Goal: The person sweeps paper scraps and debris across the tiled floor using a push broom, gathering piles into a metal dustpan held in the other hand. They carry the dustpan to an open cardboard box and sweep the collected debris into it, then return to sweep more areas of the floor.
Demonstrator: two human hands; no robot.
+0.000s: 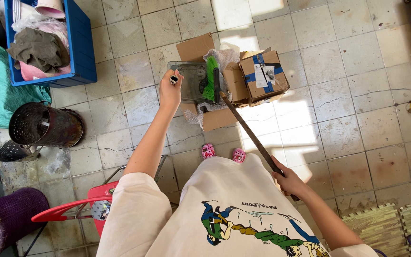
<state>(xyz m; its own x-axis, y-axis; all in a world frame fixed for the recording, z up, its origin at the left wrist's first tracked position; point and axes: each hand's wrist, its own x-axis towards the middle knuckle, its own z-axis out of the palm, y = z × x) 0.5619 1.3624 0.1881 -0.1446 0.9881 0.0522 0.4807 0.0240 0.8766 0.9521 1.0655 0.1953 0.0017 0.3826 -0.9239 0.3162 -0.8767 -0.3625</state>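
My right hand [288, 181] is closed round the dark wooden handle [250, 133] of a broom, whose green bristles [210, 78] rest in the grey dustpan [189, 81]. My left hand [171, 88] reaches out at the dustpan's near left corner, fingers pinched on a small pale thing [173, 79] I cannot make out.

Just right of the dustpan sits a taped cardboard box [262, 74], with flattened cardboard [215, 119] and crumpled clear plastic under and around the pan. Well left of the dustpan stands a blue crate [79, 43] of cloths, and below that a dark perforated metal bin [46, 124].

To sweep well here, I judge I should keep the bristles low and flat against the pan floor, hold the handle steady, and keep the pan's lip tight to the tiles [348, 95].
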